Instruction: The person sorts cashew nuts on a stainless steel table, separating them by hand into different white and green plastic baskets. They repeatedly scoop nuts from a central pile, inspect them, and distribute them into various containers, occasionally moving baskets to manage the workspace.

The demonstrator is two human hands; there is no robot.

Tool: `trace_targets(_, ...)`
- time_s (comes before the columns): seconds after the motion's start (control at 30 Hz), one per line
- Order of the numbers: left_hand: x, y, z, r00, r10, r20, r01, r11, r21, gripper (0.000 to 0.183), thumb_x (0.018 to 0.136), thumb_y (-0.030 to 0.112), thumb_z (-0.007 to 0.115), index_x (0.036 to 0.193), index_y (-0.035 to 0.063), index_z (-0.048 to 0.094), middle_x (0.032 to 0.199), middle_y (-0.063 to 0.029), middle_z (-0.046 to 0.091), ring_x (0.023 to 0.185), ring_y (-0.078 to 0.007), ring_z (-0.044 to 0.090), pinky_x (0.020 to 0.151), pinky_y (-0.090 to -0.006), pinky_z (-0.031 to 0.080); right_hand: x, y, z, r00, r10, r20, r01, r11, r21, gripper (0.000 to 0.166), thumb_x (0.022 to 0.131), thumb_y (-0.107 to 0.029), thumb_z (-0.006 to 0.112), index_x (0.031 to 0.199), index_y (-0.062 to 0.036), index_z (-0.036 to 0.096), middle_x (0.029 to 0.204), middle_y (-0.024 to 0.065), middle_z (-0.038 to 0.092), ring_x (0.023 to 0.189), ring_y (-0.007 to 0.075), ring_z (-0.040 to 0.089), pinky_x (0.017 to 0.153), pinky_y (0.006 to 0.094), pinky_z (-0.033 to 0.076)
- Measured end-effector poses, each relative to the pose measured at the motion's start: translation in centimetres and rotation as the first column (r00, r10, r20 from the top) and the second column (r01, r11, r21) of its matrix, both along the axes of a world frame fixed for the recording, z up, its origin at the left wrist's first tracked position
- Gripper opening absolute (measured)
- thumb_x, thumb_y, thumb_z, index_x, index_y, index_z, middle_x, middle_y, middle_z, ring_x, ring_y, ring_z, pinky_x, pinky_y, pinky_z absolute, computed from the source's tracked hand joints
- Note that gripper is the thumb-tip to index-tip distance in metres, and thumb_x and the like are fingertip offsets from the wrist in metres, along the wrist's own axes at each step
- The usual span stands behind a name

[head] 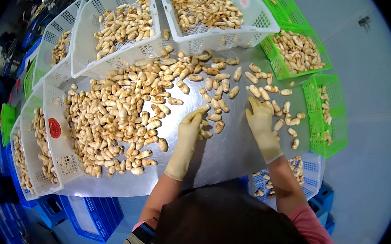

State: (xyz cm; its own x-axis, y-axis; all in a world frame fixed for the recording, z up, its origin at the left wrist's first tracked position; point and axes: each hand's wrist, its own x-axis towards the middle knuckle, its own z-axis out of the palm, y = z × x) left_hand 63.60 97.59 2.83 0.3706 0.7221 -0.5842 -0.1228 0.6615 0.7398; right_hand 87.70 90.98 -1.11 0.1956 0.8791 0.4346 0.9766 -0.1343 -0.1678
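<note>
Both my hands wear cream rubber gloves over a steel table (pixel 141 183). My left hand (pixel 189 124) is curled, with a pale mushroom (pixel 205 107) at its fingertips; more mushrooms (pixel 204 134) lie partly hidden beneath its palm. My right hand (pixel 260 115) rests palm down, thumb and fingers apart, beside mushrooms (pixel 264 93) spread out on the right. A small group of mushrooms (pixel 217 106) lies between the hands. Left of them spreads a big heap of cream and brown mushrooms (pixel 103 116).
White plastic crates (pixel 118 57) (pixel 222 38) with mushrooms line the far edge; others (pixel 63 134) stand on the left. Green baskets (pixel 296 73) (pixel 329 151) holding mushrooms stand at the right. A white crate (pixel 315 170) sits below the table's right edge, blue crates (pixel 95 216) below left.
</note>
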Motion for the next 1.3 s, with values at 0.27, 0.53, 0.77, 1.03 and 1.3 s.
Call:
trace_targets(0.27, 1.1, 4.6, -3.7, 0.988, 0.037, -0.152, 0.007, 0.959, 0.282, 0.031, 0.097, 0.019, 0.053, 0.122, 0.0028, 0.063, 0.082, -0.0048, 0.069, 0.051, -0.0105, 0.057, 0.049, -0.0274, 0.049, -5.4, 9.8, 1.2, 0.977, -0.191, -0.093, 0.154, 0.940, -0.305, 0.024, 0.083, -0.014, 0.061, 0.106, -0.0081, 0.064, 0.082, 0.0091, 0.066, 0.081, 0.0325, 0.065, 0.068, 0.0447, 0.052)
trace_targets(0.53, 8.4, 11.0, -2.3, 0.411, 0.195, -0.891, 0.817, 0.356, 0.454, 0.021, 0.090, 0.023, 0.058, 0.102, 0.0114, 0.070, 0.090, -0.0108, 0.066, 0.086, -0.0284, 0.068, 0.071, -0.0408, 0.054, 0.8, 2.5, 0.8, 0.030, -0.183, -0.983, 0.124, 0.976, -0.178, 0.028, 0.092, -0.023, 0.062, 0.115, -0.0084, 0.066, 0.092, 0.0057, 0.068, 0.075, 0.0184, 0.064, 0.070, 0.0313, 0.053)
trace_targets(0.77, 6.8, 7.8, -2.8, 0.500, 0.044, -0.865, 0.770, 0.435, 0.467, 0.022, 0.092, 0.027, 0.057, 0.105, 0.0148, 0.069, 0.103, -0.0112, 0.066, 0.091, -0.0295, 0.067, 0.074, -0.0419, 0.053, -1.7, 7.9, 3.8, 0.215, -0.400, -0.891, 0.157, 0.914, -0.373, 0.026, 0.086, -0.024, 0.065, 0.104, -0.0052, 0.068, 0.086, 0.0078, 0.070, 0.080, 0.0225, 0.069, 0.067, 0.0355, 0.054)
trace_targets(1.03, 3.2, 9.9, -0.2, 0.491, 0.191, -0.850, 0.665, 0.548, 0.508, 0.032, 0.093, 0.035, 0.057, 0.117, 0.0166, 0.067, 0.102, -0.0099, 0.070, 0.088, -0.0297, 0.068, 0.075, -0.0406, 0.054, -4.9, 13.9, 0.5, 0.949, -0.214, -0.230, 0.069, 0.857, -0.511, 0.014, 0.083, -0.016, 0.059, 0.088, -0.0076, 0.069, 0.091, 0.0164, 0.070, 0.088, 0.0289, 0.069, 0.074, 0.0392, 0.054)
trace_targets(1.3, 7.6, 13.4, -3.7, 0.297, 0.097, -0.950, 0.830, 0.467, 0.306, 0.027, 0.089, 0.032, 0.056, 0.102, 0.0126, 0.069, 0.087, -0.0123, 0.070, 0.087, -0.0312, 0.069, 0.075, -0.0442, 0.054, 0.1, 0.7, 0.1, -0.794, 0.338, -0.505, 0.286, 0.941, 0.180, 0.037, 0.098, -0.028, 0.052, 0.126, -0.0044, 0.056, 0.121, 0.0101, 0.062, 0.109, 0.0263, 0.059, 0.093, 0.0411, 0.049)
